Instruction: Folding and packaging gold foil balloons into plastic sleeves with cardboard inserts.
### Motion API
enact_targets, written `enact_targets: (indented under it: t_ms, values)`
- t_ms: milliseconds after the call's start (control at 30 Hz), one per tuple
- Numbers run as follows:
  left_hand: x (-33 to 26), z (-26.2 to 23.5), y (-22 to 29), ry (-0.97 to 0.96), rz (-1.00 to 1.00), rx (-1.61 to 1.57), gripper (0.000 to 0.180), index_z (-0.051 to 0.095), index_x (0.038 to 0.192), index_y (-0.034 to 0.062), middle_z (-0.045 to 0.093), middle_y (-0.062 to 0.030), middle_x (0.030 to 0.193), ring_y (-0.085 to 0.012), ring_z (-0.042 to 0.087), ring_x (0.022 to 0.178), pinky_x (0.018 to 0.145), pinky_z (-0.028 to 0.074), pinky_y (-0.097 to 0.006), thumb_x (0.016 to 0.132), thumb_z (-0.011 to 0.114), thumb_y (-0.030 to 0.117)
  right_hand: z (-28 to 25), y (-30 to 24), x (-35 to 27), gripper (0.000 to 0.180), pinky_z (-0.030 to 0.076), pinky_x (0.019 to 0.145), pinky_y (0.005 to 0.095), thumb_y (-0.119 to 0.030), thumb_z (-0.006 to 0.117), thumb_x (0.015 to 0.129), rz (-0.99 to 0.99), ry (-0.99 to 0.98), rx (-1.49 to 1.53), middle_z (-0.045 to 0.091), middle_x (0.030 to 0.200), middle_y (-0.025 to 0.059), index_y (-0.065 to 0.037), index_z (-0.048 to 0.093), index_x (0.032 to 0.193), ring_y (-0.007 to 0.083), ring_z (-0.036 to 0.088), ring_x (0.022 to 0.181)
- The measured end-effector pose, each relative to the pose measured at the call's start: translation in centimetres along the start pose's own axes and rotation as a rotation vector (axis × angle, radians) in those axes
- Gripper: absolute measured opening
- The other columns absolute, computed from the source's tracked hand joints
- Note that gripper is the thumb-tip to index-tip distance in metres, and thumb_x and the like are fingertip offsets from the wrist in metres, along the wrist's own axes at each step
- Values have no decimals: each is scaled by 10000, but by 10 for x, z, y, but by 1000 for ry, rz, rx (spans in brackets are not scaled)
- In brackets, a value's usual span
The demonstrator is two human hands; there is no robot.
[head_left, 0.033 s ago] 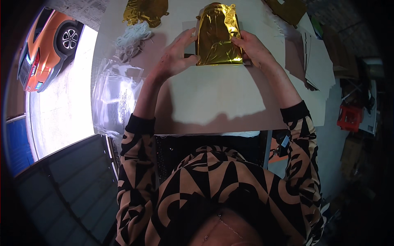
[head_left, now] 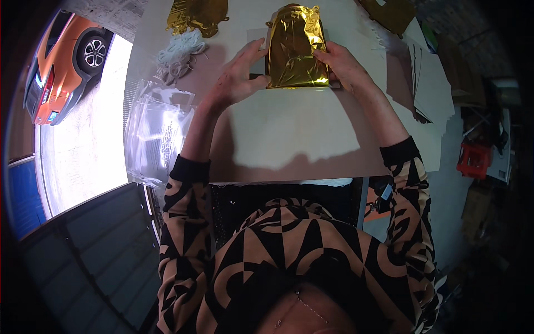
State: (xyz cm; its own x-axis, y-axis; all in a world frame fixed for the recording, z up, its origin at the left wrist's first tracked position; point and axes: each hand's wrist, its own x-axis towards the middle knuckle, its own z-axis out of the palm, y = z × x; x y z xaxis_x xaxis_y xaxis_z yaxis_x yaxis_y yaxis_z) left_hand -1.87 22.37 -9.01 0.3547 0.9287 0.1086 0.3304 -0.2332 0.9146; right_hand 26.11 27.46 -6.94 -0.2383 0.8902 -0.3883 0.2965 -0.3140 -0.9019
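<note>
A folded gold foil balloon point(head_left: 296, 53) lies flat at the far middle of the table, shiny and creased, with small tabs at its upper rim. My right hand point(head_left: 347, 67) grips its right edge, thumb on top and the other fingers partly hidden beside and below it. At the left edge, my left hand point(head_left: 240, 73) is open, thumb and fingers apart, the thumb tip touching the foil near its lower left corner. Beneath the balloon, part of a clear plastic sheet or bag point(head_left: 256, 37) shows.
More gold foil balloons lie at the far left point(head_left: 198, 15) and far right point(head_left: 389, 16). White string point(head_left: 179, 53) is heaped on the left, above clear plastic bags point(head_left: 156, 131). Card sheets point(head_left: 425, 83) stack at right. Beyond the table are a red crate point(head_left: 474, 160) and an orange car point(head_left: 64, 67).
</note>
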Motion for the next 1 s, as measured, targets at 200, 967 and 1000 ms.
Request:
enact_targets:
  t_ms: [200,967,1000]
  values:
    - [5,-1,2,1,3,185,893,307,1589,-3,504,-192,1558,-339,399,1501,1215,362,-419,826,737,172,-5,8,18,198,535,677,306,-223,567,1078,-29,47,52,638,947,28,-33,595,1124,105,608,815]
    - [24,-10,-26,47,290,615,951,431,1512,13,528,-226,1487,-403,505,1371,1175,388,-469,766,873,405,7,4,39,237,584,840,345,-208,538,1095,34,30,453,668,1086,87,0,565,1205,176,686,946]
    - [25,-10,-23,47,290,614,951,431,1512,13,528,-226,1487,-403,505,1371,1175,388,-469,766,873,405,10,3,35,239,571,813,331,-214,546,1092,-5,44,419,668,1062,77,-4,566,1206,162,673,928]
